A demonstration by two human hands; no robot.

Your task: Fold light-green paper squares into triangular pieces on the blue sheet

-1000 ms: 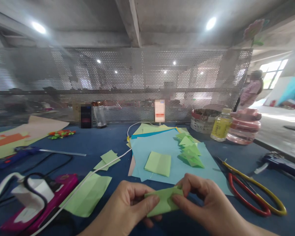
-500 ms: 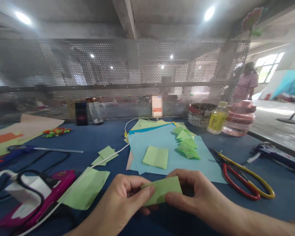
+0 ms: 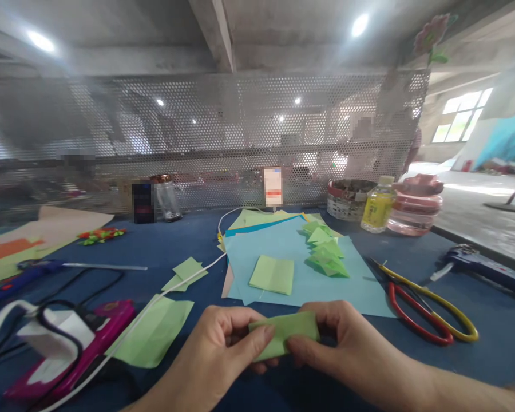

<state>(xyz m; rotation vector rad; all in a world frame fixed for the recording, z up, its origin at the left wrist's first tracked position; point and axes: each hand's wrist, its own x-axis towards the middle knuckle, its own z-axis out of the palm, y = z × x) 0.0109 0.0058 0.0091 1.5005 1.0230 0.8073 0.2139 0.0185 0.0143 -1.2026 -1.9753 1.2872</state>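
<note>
A folded piece of green paper (image 3: 278, 337) is held level between both hands, just above the near part of the table. My left hand (image 3: 227, 349) pinches its left end, thumb on top and fingers underneath. At the right end, my right hand (image 3: 343, 337) grips it with the thumb on the near face and the fingers behind. Beyond them a stack of green paper squares (image 3: 273, 274) lies on light blue sheets (image 3: 300, 240). Several folded green paper pieces (image 3: 326, 254) rest in a row at the sheets' right side.
Scissors (image 3: 429, 306) with red and yellow handles lie right, near a glue gun (image 3: 484, 269). Left are loose green paper (image 3: 154, 332), a white cable (image 3: 141, 312), a magenta power strip (image 3: 77, 355) and another glue gun (image 3: 34, 274). Bottles (image 3: 377, 206) and a basket (image 3: 349, 200) stand behind.
The paper's upper edge has tipped slightly as both hands bend it; the hands stay in nearly the same place. The person at the far right has mostly passed behind the mesh screen.
</note>
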